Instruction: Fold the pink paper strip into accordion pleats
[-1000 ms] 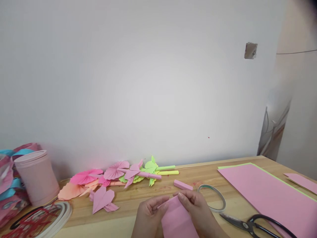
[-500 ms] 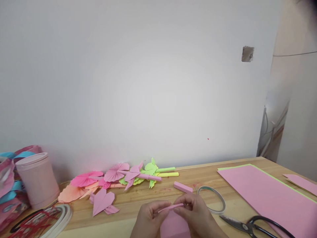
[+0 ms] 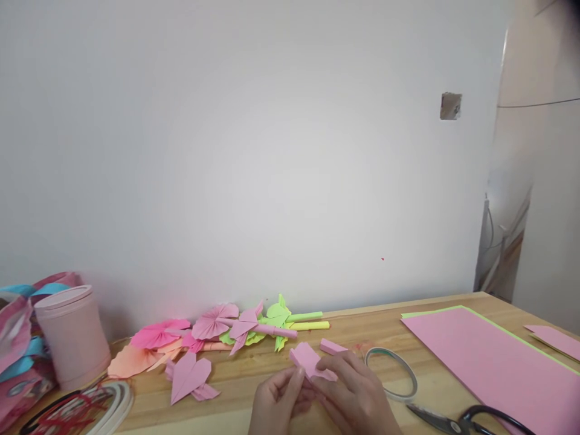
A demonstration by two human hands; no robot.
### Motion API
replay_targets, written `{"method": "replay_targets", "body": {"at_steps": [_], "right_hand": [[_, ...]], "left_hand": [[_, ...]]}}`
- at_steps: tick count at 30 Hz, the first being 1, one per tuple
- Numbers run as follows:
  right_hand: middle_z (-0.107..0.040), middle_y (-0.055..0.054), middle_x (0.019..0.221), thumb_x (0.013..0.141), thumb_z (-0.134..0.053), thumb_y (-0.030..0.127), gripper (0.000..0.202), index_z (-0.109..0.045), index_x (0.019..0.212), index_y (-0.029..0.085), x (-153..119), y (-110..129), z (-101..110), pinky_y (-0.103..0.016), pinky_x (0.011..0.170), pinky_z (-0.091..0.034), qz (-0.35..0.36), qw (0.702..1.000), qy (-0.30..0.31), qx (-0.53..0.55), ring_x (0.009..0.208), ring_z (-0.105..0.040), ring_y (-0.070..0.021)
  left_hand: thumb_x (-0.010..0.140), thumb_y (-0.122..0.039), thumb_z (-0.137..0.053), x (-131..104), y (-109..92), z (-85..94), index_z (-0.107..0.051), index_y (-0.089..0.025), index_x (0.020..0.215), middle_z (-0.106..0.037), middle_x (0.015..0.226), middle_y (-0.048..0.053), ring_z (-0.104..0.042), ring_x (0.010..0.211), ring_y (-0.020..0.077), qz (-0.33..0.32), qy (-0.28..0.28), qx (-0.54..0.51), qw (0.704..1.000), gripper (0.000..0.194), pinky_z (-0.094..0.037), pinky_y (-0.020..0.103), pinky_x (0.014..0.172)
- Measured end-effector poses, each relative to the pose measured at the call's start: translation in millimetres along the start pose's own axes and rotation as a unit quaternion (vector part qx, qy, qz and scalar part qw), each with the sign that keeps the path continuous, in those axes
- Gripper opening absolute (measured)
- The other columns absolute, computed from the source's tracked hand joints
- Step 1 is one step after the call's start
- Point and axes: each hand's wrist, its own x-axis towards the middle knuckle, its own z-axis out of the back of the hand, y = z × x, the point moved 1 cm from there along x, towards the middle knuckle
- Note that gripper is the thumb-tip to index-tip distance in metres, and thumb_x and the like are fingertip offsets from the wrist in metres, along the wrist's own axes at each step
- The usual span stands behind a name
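A small folded piece of pink paper (image 3: 308, 357) is held between my two hands near the bottom centre. My left hand (image 3: 280, 399) pinches its lower left part with thumb and fingers. My right hand (image 3: 353, 389) has its fingers bent over the paper's right side. Just behind my right hand lies a pink folded strip (image 3: 332, 346), partly covered by the fingers. A folded pink paper heart (image 3: 191, 377) rests on the table to the left. To the right of my right hand is a roll of tape (image 3: 413, 379).
Black-handled scissors (image 3: 466, 421) and large pink sheets (image 3: 493, 356) over green lie right. Paper fans and rolled tubes (image 3: 276, 330) line the wall. A pink canister (image 3: 75, 338), a bag (image 3: 16, 362) and white and red cords (image 3: 111, 405) are left.
The pink paper has turned and moved up in my hands, and more of it shows above the fingers. My right hand has shifted over its right side. The view has tilted slightly.
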Motion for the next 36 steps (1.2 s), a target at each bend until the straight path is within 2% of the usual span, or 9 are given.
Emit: {"method": "replay_targets", "body": {"at_steps": [5, 9, 11, 15, 21, 25, 28, 31, 36], "right_hand": [[-0.059, -0.006, 0.09, 0.067, -0.052, 0.03, 0.025, -0.054, 0.091, 0.023, -4, -2, -8, -0.036, 0.074, -0.041, 0.017, 0.998, 0.041, 0.034, 0.078, -0.051, -0.0185], [-0.052, -0.009, 0.103, 0.069, -0.052, 0.028, 0.034, -0.048, 0.102, 0.022, -13, -8, -13, -0.035, 0.079, -0.039, -0.133, 0.987, 0.025, 0.091, 0.094, -0.046, -0.0213], [-0.052, -0.011, 0.103, 0.067, -0.054, 0.033, 0.039, -0.047, 0.103, 0.018, -15, -10, -14, -0.035, 0.08, -0.038, -0.244, 0.96, 0.024, 0.137, 0.096, -0.045, -0.023], [-0.054, -0.002, 0.059, 0.062, -0.056, 0.042, 0.029, -0.056, 0.062, 0.013, -14, -8, -17, -0.026, 0.053, -0.041, -0.391, 0.87, 0.091, 0.285, 0.06, -0.05, -0.0169], [-0.042, 0.004, 0.052, 0.066, -0.054, 0.034, 0.024, -0.053, 0.056, 0.011, -14, -4, -20, -0.019, 0.046, -0.031, -0.415, 0.764, 0.083, 0.487, 0.05, -0.038, -0.0089], [-0.039, 0.004, 0.052, 0.069, -0.05, 0.031, 0.024, -0.051, 0.053, 0.012, -15, -5, -21, -0.02, 0.046, -0.03, -0.415, 0.767, 0.098, 0.479, 0.051, -0.037, -0.0092], [-0.037, 0.005, 0.05, 0.067, -0.05, 0.026, 0.021, -0.047, 0.05, 0.014, -11, -5, -19, -0.02, 0.045, -0.028, -0.421, 0.797, 0.089, 0.424, 0.05, -0.035, -0.0093], [-0.038, 0.004, 0.05, 0.065, -0.05, 0.022, 0.018, -0.046, 0.049, 0.014, -8, -4, -20, -0.02, 0.046, -0.028, -0.423, 0.821, 0.07, 0.377, 0.051, -0.036, -0.0099], [-0.047, 0.002, 0.055, 0.066, -0.051, 0.024, 0.014, -0.053, 0.057, 0.013, -11, -2, -24, -0.022, 0.049, -0.033, -0.434, 0.81, 0.075, 0.388, 0.055, -0.043, -0.0129]], "left_hand": [[0.067, -0.028, -0.054, 1, 0, 3.0, -0.06, -0.013, 0.067, -0.058, 0.057, -0.001, -0.052, 0.057, 0.0119, -0.008, 0.025, -0.022, 0.999, 0.017, -0.04, 0.022, 0.055], [0.069, -0.027, -0.05, -5, -6, -4.7, -0.06, -0.014, 0.068, -0.058, 0.062, 0.001, -0.051, 0.066, 0.0158, -0.092, 0.057, 0.128, 0.986, 0.016, -0.039, 0.025, 0.064], [0.072, -0.029, -0.045, -6, -6, -6.4, -0.058, -0.015, 0.07, -0.057, 0.065, 0.001, -0.05, 0.067, 0.0165, -0.118, 0.086, 0.19, 0.971, 0.019, -0.039, 0.026, 0.064], [0.075, -0.028, -0.042, -6, -2, -3.8, -0.057, -0.016, 0.075, -0.058, 0.07, 0.002, -0.052, 0.069, 0.0175, -0.135, 0.108, 0.233, 0.957, 0.02, -0.039, 0.028, 0.065], [0.073, -0.024, -0.047, -2, -2, -0.3, -0.054, -0.02, 0.095, -0.064, 0.086, 0.005, -0.055, 0.081, 0.0181, -0.099, 0.115, 0.102, 0.983, 0.024, -0.041, 0.03, 0.074], [0.074, -0.025, -0.045, -4, -10, -3.0, -0.061, -0.02, 0.09, -0.064, 0.084, 0.006, -0.055, 0.08, 0.0191, -0.136, 0.082, 0.25, 0.955, 0.024, -0.041, 0.029, 0.075], [0.076, -0.027, -0.039, -7, -14, -5.1, -0.062, -0.022, 0.089, -0.063, 0.072, 0.005, -0.055, 0.071, 0.0185, -0.168, 0.064, 0.36, 0.915, 0.027, -0.043, 0.027, 0.066], [0.077, -0.028, -0.038, -7, -12, -4.2, -0.056, -0.024, 0.099, -0.063, 0.088, 0.005, -0.054, 0.081, 0.0174, -0.192, 0.068, 0.386, 0.9, 0.029, -0.041, 0.025, 0.075], [0.077, -0.024, -0.036, -5, -4, 0.1, -0.051, -0.019, 0.106, -0.061, 0.101, 0.009, -0.054, 0.087, 0.0182, -0.2, 0.069, 0.424, 0.881, 0.033, -0.04, 0.026, 0.081]]}}
